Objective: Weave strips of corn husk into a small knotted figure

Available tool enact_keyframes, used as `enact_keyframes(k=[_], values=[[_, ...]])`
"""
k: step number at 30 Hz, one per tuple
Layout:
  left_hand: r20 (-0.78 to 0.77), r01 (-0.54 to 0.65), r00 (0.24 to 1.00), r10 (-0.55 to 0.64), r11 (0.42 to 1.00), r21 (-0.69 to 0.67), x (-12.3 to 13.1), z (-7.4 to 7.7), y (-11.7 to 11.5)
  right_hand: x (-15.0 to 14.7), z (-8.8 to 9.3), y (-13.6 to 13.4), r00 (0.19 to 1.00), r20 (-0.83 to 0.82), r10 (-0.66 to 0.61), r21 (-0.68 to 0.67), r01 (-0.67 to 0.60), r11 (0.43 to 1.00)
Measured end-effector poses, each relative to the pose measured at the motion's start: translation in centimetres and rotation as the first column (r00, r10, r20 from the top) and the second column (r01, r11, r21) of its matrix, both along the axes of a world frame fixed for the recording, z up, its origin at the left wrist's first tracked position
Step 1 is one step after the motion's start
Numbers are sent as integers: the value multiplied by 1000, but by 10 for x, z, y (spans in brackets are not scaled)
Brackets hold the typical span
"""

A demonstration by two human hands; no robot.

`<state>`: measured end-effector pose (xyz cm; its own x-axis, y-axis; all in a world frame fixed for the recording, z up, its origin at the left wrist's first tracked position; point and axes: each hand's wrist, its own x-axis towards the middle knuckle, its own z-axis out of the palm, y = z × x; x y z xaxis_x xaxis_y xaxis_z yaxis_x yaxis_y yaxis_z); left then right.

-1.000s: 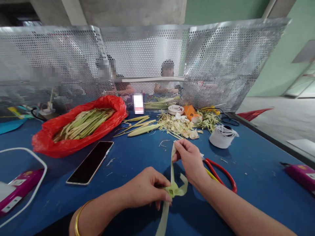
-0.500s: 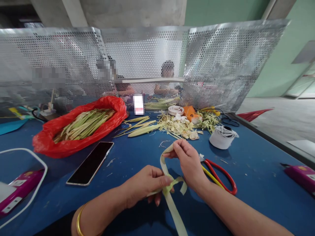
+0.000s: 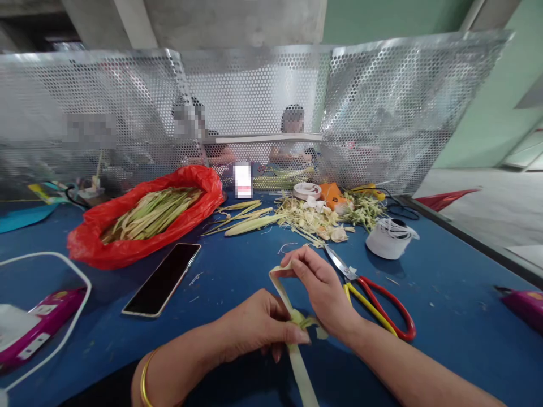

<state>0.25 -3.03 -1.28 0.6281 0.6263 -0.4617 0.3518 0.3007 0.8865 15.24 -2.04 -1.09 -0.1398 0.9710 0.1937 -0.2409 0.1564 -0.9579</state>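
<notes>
My left hand (image 3: 258, 325) pinches the knotted middle of a pale green leaf strip (image 3: 297, 362) just above the blue table (image 3: 237, 265). My right hand (image 3: 320, 285) grips the strip's upper end, which bends over in a loop toward the left. The strip's loose tail hangs down to the bottom edge of the picture. A gold bangle sits on my left wrist. Red-handled scissors (image 3: 384, 302) lie right beside my right hand.
A red bag (image 3: 97, 243) of green leaf strips lies at the left, a black phone (image 3: 163, 278) in front of it. Leaf scraps (image 3: 309, 217), a white string spool (image 3: 390, 237) and magenta boxes (image 3: 38, 322) also lie around. Behind a perforated metal screen (image 3: 254, 102) other people sit.
My right hand has lowered and bent the strip's upper end from upright into a loop toward the left. My left hand has kept its pinch on the knot.
</notes>
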Motion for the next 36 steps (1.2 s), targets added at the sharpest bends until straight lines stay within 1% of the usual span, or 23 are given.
enact_keyframes(k=[2, 3, 5, 6, 7, 8, 9, 11, 13, 16, 20, 24, 27, 29, 33, 36], values=[[16, -25, 1000, 25, 1000, -12, 1, 0, 1, 1, -3, 2, 997, 13, 76, -7, -75, 997], [25, -60, 998, 61, 998, -14, 1, 0, 2, 3, -4, 5, 996, 36, 84, -8, -83, 996], [53, -176, 983, 177, 984, -23, 1, 1, 4, 9, -7, 11, 991, 129, 20, 14, -22, 1000], [73, -239, 968, 241, 970, -32, 0, 2, 5, 14, -7, 15, 980, 197, -38, 41, 30, 999], [96, -295, 950, 298, 955, -45, 0, 3, 6, 18, -7, 19, 959, 277, -67, 76, 48, 996], [124, -335, 932, 340, 940, -59, -1, 3, 8, 23, -6, 22, 930, 364, -46, 103, 9, 995], [154, -359, 918, 367, 930, -74, -2, 3, 9, 26, -5, 24, 891, 454, 12, 107, -68, 992], [203, -372, 900, 386, 922, -103, -3, 3, 11, 30, 0, 26, 818, 568, 95, 91, -177, 980], [222, -370, 894, 390, 920, -129, -4, 3, 12, 31, 3, 24, 779, 618, 104, 86, -199, 976], [212, -367, 897, 387, 921, -130, -4, 1, 13, 28, 4, 21, 761, 643, 84, 87, -182, 980], [226, -343, 904, 364, 931, -128, -5, 0, 12, 26, -2, 20, 761, 647, 41, 98, -137, 986], [247, -327, 900, 358, 932, -156, -5, 2, 13, 29, -8, 22, 776, 624, -93, 171, -20, 985], [253, -332, 897, 362, 931, -153, -5, 2, 14, 31, -11, 23, 761, 616, -204, 241, 64, 968], [248, -333, 900, 359, 932, -143, -5, 1, 14, 32, -12, 23, 746, 616, -252, 275, 96, 957], [236, -335, 903, 359, 932, -136, -5, -1, 15, 30, -13, 24, 728, 614, -304, 308, 133, 942], [245, -340, 898, 366, 930, -142, -5, 1, 14, 30, -14, 27, 730, 615, -297, 301, 130, 945]])
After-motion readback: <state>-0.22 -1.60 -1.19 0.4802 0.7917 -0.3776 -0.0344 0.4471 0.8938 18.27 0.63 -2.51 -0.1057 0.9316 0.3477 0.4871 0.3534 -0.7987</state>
